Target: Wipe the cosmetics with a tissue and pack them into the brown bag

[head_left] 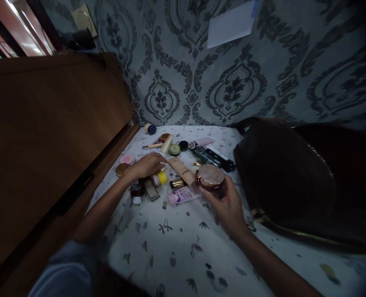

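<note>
My right hand (pixel 230 204) is closed around a round cosmetic jar (pixel 211 177) with a marbled lid, raised above the cloth. My left hand (pixel 148 166) reaches palm down over the cosmetics, its fingers stretched forward and partly hidden. Between the hands lie a beige tube (pixel 182 171), a gold-capped cylinder (pixel 177 183) and a pink-and-purple tube (pixel 183 195). Below the left hand are a yellow-banded container (pixel 160 178), a small glass bottle (pixel 152 190) and a dark bottle with a white cap (pixel 136 190).
A large dark bag (pixel 282 177) stands open-zipped at the right. Behind the hands lie a green round pot (pixel 174 149), a black round lid (pixel 183 145) and dark packages (pixel 212 159). Wooden furniture (pixel 46 136) borders the left; patterned wallpaper (pixel 192 74) covers the wall behind.
</note>
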The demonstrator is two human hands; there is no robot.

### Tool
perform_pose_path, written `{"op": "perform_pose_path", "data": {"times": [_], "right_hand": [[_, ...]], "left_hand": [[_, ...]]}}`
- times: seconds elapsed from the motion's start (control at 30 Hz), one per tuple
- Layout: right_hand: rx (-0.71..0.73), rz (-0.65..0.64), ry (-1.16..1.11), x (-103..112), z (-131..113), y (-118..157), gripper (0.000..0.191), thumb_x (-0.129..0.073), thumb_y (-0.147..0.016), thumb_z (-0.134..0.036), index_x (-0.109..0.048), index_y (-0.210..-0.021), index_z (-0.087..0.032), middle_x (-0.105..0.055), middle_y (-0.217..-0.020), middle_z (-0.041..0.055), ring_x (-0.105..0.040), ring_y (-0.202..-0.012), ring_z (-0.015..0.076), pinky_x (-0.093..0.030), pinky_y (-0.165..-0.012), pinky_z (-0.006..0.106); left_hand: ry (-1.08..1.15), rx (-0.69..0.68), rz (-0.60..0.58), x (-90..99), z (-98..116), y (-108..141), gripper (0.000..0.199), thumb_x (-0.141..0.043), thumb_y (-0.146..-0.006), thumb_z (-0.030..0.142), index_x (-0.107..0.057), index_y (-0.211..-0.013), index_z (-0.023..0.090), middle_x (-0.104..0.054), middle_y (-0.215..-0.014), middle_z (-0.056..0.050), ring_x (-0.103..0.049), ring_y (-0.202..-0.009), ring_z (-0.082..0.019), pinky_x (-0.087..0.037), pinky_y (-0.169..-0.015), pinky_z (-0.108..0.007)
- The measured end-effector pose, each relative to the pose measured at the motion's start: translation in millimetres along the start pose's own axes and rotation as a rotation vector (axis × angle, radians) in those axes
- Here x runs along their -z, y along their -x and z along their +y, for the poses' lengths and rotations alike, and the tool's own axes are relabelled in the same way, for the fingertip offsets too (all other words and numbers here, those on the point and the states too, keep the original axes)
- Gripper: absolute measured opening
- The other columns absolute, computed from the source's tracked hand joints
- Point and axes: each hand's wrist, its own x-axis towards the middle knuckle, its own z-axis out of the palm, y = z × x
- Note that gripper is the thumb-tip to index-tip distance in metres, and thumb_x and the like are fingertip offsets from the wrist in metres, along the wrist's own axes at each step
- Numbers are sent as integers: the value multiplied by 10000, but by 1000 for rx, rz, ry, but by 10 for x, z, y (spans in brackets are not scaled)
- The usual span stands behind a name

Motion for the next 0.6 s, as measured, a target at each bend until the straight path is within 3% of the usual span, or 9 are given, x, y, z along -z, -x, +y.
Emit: {"op": "perform_pose_path", "data": {"times": [0.07, 0.13, 0.23, 0.33, 0.47, 0.6], "right_hand": [[-4, 4, 7, 6, 1, -5, 611, -741, -710, -529, -539, -1178, -193, -661, -1174, 124, -628, -1062, 274, -501, -924, 418], [1, 10, 21, 17, -3, -13, 621, -743, -696, -537, -542, -1169, -190, -667, -1157, 123, -630, -1050, 276, -508, -909, 415], [5, 11, 43, 33, -12, -26, 625, -744, -684, -540, -548, -1163, -190, -669, -1151, 124, -626, -1050, 283, -505, -909, 421], [-20, 23, 49, 38, -11, -32, 656, -746, -667, -560, -552, -1172, -189, -670, -1152, 126, -623, -1049, 291, -503, -904, 426], [-26, 21, 42, 37, -3, -32, 675, -741, -666, -572, -545, -1181, -183, -665, -1163, 131, -617, -1068, 296, -499, -907, 423], [1, 21, 44, 36, 7, -35, 655, -744, -674, -552, -543, -1173, -179, -666, -1156, 132, -627, -1048, 290, -501, -905, 421]], "left_hand": [[-63, 49, -128, -81, 34, -219, 279, -483, -942, 344, -688, -1115, 269, -686, -1175, -47, -588, -1148, -230, -426, -999, -322], [-120, 146, -173, -123, -26, -351, 308, -520, -918, 402, -689, -1121, 242, -695, -1129, -84, -606, -1112, -278, -445, -949, -364], [-147, 230, -183, -100, -198, -415, 385, -561, -887, 431, -644, -1208, 234, -706, -1070, -92, -619, -1080, -306, -453, -903, -378], [-148, 255, -218, -48, -298, -433, 436, -602, -863, 417, -595, -1273, 268, -718, -1055, -38, -648, -1013, -253, -468, -850, -311], [-186, 310, -207, -55, -235, -524, 299, -570, -897, 373, -669, -1129, 211, -715, -1084, -57, -657, -992, -236, -485, -812, -287], [-284, 440, -147, -129, -108, -647, 269, -537, -939, 286, -644, -1124, 123, -664, -1149, -147, -636, -1064, -262, -506, -877, -367]]}}
